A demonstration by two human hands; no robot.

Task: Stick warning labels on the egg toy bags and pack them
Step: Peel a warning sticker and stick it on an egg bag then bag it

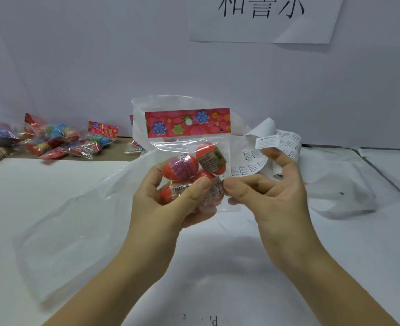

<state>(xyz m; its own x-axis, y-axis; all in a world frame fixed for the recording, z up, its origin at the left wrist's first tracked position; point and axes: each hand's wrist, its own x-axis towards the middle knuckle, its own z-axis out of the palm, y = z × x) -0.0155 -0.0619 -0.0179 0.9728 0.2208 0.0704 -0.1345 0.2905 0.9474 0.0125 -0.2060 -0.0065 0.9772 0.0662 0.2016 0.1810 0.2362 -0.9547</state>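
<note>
You are holding the egg toy bag point(187, 124) upright above the tabletop point(349, 250). Your left hand point(170, 201) is curling round its smooth red eggs, so the crinkly clear film is facing you. Your right hand point(274, 191) is pinching the bag's side edge to steady it, and a small white warning label point(267, 140) is clinging to a raised fingertip, probably ready for sticking. The label sheet point(289, 143) is curling behind.
</note>
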